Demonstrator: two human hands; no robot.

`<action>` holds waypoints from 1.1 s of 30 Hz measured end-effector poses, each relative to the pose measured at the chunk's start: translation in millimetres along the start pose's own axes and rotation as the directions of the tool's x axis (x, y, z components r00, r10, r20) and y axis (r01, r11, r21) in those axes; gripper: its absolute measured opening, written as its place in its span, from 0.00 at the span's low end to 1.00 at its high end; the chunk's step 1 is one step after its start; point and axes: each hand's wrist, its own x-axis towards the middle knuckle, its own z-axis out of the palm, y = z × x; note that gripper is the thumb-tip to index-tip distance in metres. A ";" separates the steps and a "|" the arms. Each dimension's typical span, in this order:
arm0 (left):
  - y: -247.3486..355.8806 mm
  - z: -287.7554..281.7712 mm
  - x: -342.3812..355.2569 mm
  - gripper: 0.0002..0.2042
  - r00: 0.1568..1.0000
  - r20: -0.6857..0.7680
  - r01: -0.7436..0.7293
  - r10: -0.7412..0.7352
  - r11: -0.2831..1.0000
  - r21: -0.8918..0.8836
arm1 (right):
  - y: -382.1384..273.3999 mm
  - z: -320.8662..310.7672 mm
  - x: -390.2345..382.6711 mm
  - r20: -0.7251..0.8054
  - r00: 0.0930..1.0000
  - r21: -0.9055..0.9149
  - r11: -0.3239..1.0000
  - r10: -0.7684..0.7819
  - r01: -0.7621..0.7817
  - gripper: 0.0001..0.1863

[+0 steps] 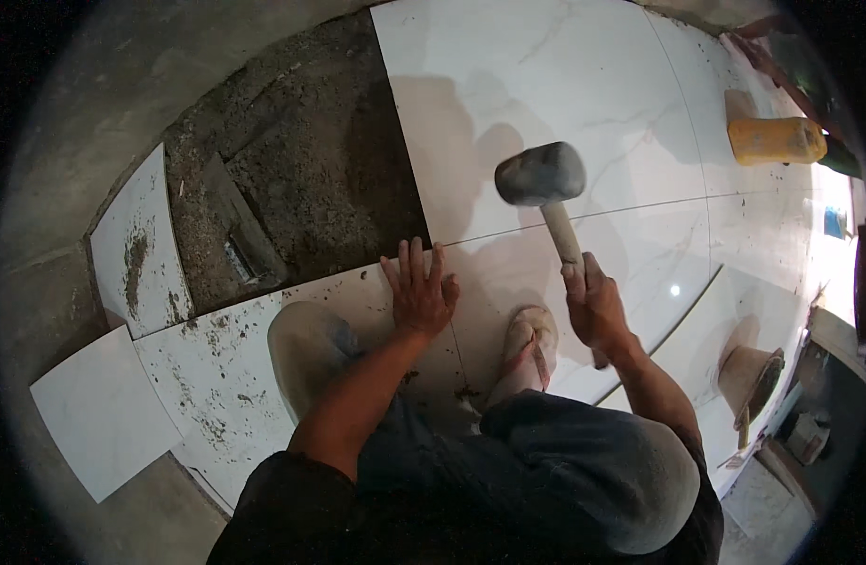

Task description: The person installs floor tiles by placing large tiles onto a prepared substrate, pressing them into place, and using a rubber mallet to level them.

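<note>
My right hand (pixel 598 301) is closed round the wooden handle of a rubber mallet (pixel 540 175). Its dark, pale-dusted head is raised above the white floor tiles (pixel 584 89). Flat on a near tile (pixel 344 299), by the edge of the unpaved bed, rests my left hand (pixel 421 290) with fingers spread. Beyond those fingertips lies the dark, rough mortar bed (pixel 306 141), bordered by tiles on the right and near sides. A trowel (pixel 249 240) with a long flat blade lies on the bed, left of my left hand. Mortar crumbs dot the near tile.
A narrow tile strip (pixel 143 240) stands by the left wall, and a loose tile (pixel 104 414) lies below it. On the right are a yellow plastic container (pixel 777 141), a bucket (pixel 748 372) and another tile (pixel 715 320). My sandalled foot (pixel 530 344) rests on the tiles.
</note>
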 end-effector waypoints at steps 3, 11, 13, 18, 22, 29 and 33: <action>0.2 2.4 -4.5 0.30 1.000 0.019 0.002 -0.002 1.000 -0.013 | 23.2 18.4 16.6 0.125 0.971 -0.104 0.971 -0.201 0.215 0.19; 2.8 6.6 -0.9 0.29 0.999 -0.023 -0.034 0.033 0.999 -0.018 | 35.8 33.2 34.6 0.135 0.977 -0.103 0.978 -0.167 0.181 0.20; -4.3 3.4 -4.1 0.29 0.999 -0.017 -0.036 0.035 0.999 -0.016 | -0.1 13.0 33.6 0.335 0.942 -0.094 0.994 -0.020 0.055 0.21; -0.7 -1.8 4.8 0.23 0.995 -0.093 -0.034 0.019 0.987 -0.154 | 78.8 42.6 12.9 -0.030 0.996 -0.024 0.997 -0.080 0.079 0.23; -19.2 -1.5 25.5 0.21 0.990 -0.110 0.041 -0.086 0.931 -0.362 | 118.7 41.9 -26.0 -0.028 0.928 0.535 0.790 0.371 -0.300 0.24; -40.4 -24.3 76.6 0.15 0.807 0.462 0.590 -0.367 0.489 -0.642 | 210.1 48.5 -71.7 -0.302 0.762 0.660 0.703 0.573 -0.267 0.27; -37.1 -41.3 96.1 0.15 0.719 0.511 0.684 -0.472 0.343 -0.644 | 202.2 38.5 -71.2 -0.284 0.709 0.717 0.633 0.646 -0.290 0.28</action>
